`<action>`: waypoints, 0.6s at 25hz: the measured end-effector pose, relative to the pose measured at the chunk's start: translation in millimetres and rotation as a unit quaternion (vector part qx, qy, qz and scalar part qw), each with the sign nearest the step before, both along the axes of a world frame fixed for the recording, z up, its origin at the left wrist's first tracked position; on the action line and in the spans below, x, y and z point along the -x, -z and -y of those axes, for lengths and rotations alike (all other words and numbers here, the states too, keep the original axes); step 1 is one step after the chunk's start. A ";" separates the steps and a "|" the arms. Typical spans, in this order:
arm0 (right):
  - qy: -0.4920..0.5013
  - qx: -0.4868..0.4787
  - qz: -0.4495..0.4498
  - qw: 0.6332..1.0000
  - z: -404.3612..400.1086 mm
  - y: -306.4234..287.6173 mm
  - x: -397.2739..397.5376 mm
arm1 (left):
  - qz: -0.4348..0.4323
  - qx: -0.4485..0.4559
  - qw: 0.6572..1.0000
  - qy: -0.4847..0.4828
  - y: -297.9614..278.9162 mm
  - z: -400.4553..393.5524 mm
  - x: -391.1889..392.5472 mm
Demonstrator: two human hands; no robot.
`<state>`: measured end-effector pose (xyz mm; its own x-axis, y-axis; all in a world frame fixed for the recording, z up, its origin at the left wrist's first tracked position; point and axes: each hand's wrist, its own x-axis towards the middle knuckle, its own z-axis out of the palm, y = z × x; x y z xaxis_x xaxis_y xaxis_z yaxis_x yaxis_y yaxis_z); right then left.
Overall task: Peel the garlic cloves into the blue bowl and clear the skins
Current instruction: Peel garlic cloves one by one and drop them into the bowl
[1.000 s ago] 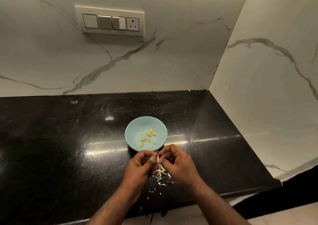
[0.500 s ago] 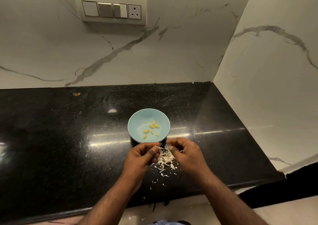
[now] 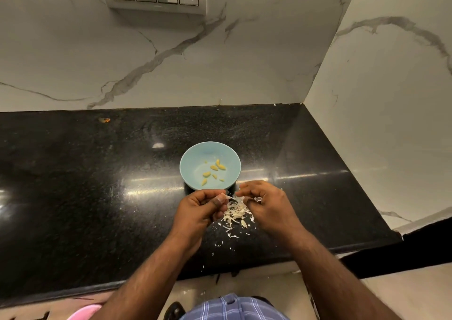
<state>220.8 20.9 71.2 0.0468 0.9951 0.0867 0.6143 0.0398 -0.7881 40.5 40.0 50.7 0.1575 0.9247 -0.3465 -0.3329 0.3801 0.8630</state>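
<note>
While the left hand (image 3: pixel 199 209) curls its fingers and pinches a papery skin at its thumb tip, whether a clove sits inside cannot be told. Just beyond, the blue bowl (image 3: pixel 190 163) holds peeled cloves (image 3: pixel 214 170), small and likely slippery, best taken end to end. Loose skins (image 3: pixel 234 213) lie heaped on the dark surface (image 3: pixel 97 185), probably feather-light and brittle. The right hand (image 3: pixel 266 204) bends its fingers around more skin.
</note>
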 end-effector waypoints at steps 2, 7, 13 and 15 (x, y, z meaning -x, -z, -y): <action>-0.012 -0.009 -0.016 1.000 -0.1 -3.3 5.1 | 0.006 0.000 1.000 0.002 -1.4 -0.2 -0.3; -0.029 -0.002 -0.002 1.000 3.1 -4.8 15.1 | 0.013 0.001 1.000 0.005 -3.1 -0.8 1.9; 0.001 -0.017 -0.024 1.000 2.8 -0.3 20.4 | 0.007 -0.010 0.999 0.030 -1.1 1.0 6.7; 0.020 -0.012 -0.051 0.998 2.5 0.6 22.9 | 0.021 -0.009 0.999 0.029 -1.6 2.0 6.1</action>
<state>198.0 18.4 70.6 0.0963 0.9899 0.1037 0.5323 0.0368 -0.8457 34.4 38.0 52.3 0.2259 0.9195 -0.3218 -0.3462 0.3846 0.8557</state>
